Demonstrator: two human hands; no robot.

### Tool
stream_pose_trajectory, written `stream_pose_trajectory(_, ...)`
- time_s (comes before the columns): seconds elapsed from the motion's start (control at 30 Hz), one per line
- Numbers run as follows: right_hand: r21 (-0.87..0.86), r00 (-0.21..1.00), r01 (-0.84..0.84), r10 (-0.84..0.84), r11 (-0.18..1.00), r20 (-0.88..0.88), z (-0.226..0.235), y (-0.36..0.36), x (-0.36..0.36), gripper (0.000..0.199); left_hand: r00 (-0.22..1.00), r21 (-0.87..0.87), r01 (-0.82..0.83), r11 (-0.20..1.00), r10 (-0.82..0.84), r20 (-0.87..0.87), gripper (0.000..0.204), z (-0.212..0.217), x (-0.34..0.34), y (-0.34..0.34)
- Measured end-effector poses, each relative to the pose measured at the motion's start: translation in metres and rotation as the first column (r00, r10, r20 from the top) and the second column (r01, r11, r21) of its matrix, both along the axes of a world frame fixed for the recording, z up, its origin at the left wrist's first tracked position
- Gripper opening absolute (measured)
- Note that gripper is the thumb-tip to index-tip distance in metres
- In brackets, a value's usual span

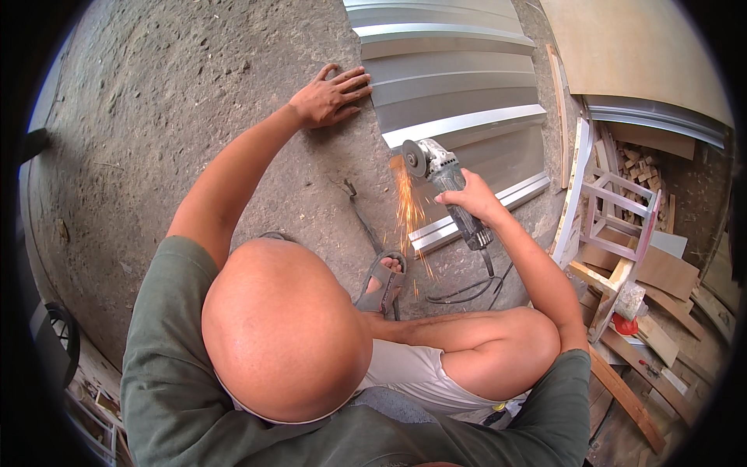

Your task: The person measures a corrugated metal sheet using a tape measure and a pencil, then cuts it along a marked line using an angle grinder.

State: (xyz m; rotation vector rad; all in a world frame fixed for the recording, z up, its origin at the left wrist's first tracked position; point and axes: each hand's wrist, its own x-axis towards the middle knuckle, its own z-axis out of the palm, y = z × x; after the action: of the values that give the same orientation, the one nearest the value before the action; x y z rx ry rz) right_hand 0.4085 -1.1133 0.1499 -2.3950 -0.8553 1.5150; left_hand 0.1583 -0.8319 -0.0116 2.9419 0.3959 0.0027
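My right hand (473, 196) is wrapped round the body of an angle grinder (451, 183). The grinder's disc (415, 158) meets the left edge of a ribbed silver metal sheet (459, 86). Orange sparks (407, 206) stream down from that point toward my foot. Farther up, my left hand (331, 97) lies with fingers spread, its fingertips at the sheet's left edge. The exact contact under the fingers is hidden. From the grinder's rear end a black cord (489, 261) runs down onto the floor.
My sandalled foot (385, 276) rests close to the sparks. A thin dark rod-like piece (359, 214) lies on the rough concrete floor (194, 86). To the right are a pinkish wooden frame (646, 210), scrap boards (668, 268), a heap of small wood blocks (640, 167) and a large light panel (638, 47).
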Motion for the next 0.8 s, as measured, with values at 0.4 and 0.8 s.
stream_pose_trajectory(0.4, 0.001, 1.000, 0.008, -0.008, 1.000, -0.003, 0.0013, 0.0035, -0.0021, 0.056, 1.000, -0.011, 0.000, 1.000, 0.000, 0.017, 0.057, -0.0015, -0.0012, 0.0003)
stream_pose_trajectory(0.8, -0.008, 1.000, 0.005, -0.005, 1.000, -0.019, -0.0067, -0.0035, 0.0027, 0.062, 1.000, -0.016, -0.004, 1.000, 0.004, 0.009, 0.057, 0.0001, 0.0002, 0.0001)
